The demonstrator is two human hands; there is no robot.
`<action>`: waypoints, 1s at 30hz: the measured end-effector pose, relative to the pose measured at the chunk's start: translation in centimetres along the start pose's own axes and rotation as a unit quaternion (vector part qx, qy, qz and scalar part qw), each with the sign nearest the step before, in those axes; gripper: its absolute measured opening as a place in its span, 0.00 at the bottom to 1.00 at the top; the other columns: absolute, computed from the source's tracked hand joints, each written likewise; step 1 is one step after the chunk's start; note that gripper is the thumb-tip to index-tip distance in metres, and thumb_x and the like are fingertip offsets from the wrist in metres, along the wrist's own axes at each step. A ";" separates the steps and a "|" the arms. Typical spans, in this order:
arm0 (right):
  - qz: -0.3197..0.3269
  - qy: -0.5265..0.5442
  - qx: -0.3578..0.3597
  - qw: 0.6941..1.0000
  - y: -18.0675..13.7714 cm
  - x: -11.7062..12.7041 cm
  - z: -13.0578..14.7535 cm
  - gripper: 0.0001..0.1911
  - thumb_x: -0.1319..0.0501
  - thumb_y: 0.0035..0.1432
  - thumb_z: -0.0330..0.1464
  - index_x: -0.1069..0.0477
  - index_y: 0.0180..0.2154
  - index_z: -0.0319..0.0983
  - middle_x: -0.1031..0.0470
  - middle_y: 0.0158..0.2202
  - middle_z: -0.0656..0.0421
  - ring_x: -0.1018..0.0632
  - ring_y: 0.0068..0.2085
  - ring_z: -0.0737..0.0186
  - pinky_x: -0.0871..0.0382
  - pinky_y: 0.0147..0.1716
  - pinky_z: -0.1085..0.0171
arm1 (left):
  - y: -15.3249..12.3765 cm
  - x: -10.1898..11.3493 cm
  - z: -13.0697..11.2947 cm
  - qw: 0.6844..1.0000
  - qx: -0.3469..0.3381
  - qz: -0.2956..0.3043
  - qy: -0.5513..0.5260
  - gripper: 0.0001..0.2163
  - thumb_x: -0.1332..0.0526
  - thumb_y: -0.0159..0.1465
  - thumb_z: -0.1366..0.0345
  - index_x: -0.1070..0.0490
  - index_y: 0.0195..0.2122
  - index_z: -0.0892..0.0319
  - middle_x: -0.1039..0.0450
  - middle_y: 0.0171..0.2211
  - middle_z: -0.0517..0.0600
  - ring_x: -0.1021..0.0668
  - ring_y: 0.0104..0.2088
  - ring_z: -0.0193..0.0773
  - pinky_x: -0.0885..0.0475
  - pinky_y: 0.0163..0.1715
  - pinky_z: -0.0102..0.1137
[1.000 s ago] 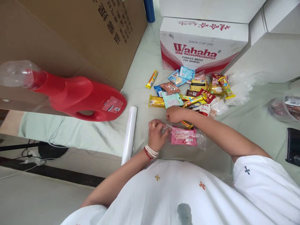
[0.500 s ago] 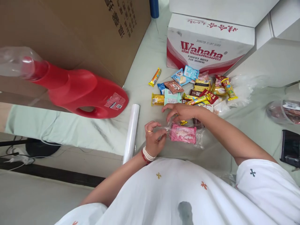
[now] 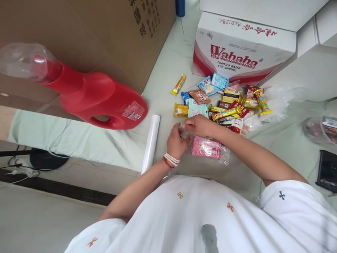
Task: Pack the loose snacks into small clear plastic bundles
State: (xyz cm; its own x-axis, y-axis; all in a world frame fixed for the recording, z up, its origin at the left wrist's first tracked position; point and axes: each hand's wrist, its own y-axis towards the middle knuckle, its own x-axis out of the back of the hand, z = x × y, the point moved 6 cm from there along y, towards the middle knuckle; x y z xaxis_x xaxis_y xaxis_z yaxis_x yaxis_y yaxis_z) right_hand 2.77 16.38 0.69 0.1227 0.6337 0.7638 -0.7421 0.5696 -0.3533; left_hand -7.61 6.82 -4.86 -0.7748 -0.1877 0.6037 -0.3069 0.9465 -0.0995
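Observation:
A clear plastic bag [image 3: 224,154] lies before me with pink snack packets [image 3: 205,147] inside it. At its left end, my left hand [image 3: 177,142] is closed on the gathered plastic, a pearl bracelet round the wrist. My right hand [image 3: 198,125] meets it there, its fingers closed on the same end of the bag. The fingertips partly hide the bunched plastic between them. Just beyond my hands spreads a pile of wrapped snacks: a mint-green packet [image 3: 196,108], a yellow packet [image 3: 180,110], a brown packet [image 3: 200,96] and several yellow bars.
Behind the snacks stands a Wahaha water carton [image 3: 243,49]. A red detergent bottle [image 3: 102,98] lies at the left against a big brown box [image 3: 105,35]. A white roll [image 3: 151,142] is left of my hands; a clear container [image 3: 321,128] and a black phone [image 3: 328,170] are right.
Both hands have come together at the bag's left end. The right hand, earlier above the bag with fingers spread, now grips the plastic. The view has shifted slightly.

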 end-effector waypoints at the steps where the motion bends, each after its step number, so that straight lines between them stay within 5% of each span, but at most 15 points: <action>1: -0.015 0.011 0.010 1.000 -0.5 0.1 -0.1 0.20 0.47 0.71 0.40 0.20 0.39 0.37 0.20 0.33 0.57 0.25 0.36 0.63 0.43 0.33 0.67 | 0.6 -0.3 0.2 0.999 0.020 0.027 -0.002 0.21 0.33 0.56 0.65 0.30 0.51 0.57 0.24 0.37 0.50 0.23 0.35 0.43 0.28 0.38 0.35; 6: 0.003 0.020 -0.041 0.999 -3.0 0.0 -3.5 0.22 0.35 0.63 0.40 0.25 0.55 0.38 0.19 0.47 0.54 0.21 0.42 0.58 0.39 0.36 0.67 | 1.6 -0.1 0.2 0.995 0.012 0.071 -0.069 0.03 0.39 0.60 0.66 0.28 0.36 0.56 0.26 0.29 0.45 0.25 0.30 0.37 0.32 0.35 0.31; 10: 0.042 0.007 -0.042 0.998 -4.5 -0.3 -4.9 0.13 0.37 0.61 0.32 0.21 0.48 0.40 0.17 0.42 0.57 0.21 0.38 0.59 0.39 0.34 0.67 | 1.4 0.2 0.7 0.996 0.006 0.061 -0.064 0.03 0.40 0.62 0.64 0.30 0.33 0.56 0.27 0.29 0.45 0.26 0.30 0.37 0.31 0.36 0.31; 17: -0.107 0.020 0.019 0.994 -6.1 1.1 -4.2 0.15 0.46 0.64 0.27 0.21 0.43 0.36 0.20 0.41 0.52 0.23 0.41 0.58 0.36 0.41 0.65 | 1.7 -0.1 1.8 0.992 0.025 0.086 -0.088 0.02 0.41 0.61 0.64 0.32 0.34 0.55 0.30 0.28 0.44 0.27 0.30 0.37 0.31 0.35 0.30; 23: 0.014 0.078 0.057 0.995 -6.9 0.3 -5.0 0.20 0.38 0.60 0.32 0.24 0.54 0.39 0.20 0.47 0.54 0.22 0.42 0.58 0.33 0.41 0.66 | 1.5 0.0 2.1 0.989 0.027 0.088 -0.119 0.05 0.41 0.61 0.62 0.33 0.36 0.55 0.31 0.28 0.44 0.28 0.29 0.36 0.32 0.34 0.30; 27: -0.061 0.094 -0.005 0.994 -6.9 1.2 -6.6 0.12 0.42 0.63 0.31 0.20 0.41 0.37 0.19 0.38 0.56 0.23 0.35 0.61 0.35 0.37 0.66 | 1.6 0.1 2.1 0.989 0.026 0.090 -0.111 0.04 0.42 0.62 0.62 0.35 0.34 0.55 0.32 0.28 0.44 0.28 0.30 0.36 0.33 0.34 0.29; 30: -0.089 0.102 0.031 0.990 -7.8 1.4 -5.7 0.13 0.44 0.66 0.32 0.21 0.42 0.36 0.21 0.38 0.54 0.24 0.36 0.61 0.34 0.37 0.65 | 1.7 0.1 1.9 0.991 0.022 0.090 -0.100 0.02 0.42 0.62 0.65 0.36 0.32 0.55 0.32 0.27 0.43 0.30 0.29 0.35 0.34 0.34 0.29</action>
State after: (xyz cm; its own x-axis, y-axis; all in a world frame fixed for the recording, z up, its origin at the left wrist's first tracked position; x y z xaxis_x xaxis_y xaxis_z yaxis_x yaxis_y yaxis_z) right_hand 12.43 15.78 1.42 0.3808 0.6230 0.6832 -0.7355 0.6519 -0.1845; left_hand -9.28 7.87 -6.50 -0.9122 -0.0685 0.4040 -0.1729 0.9582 -0.2280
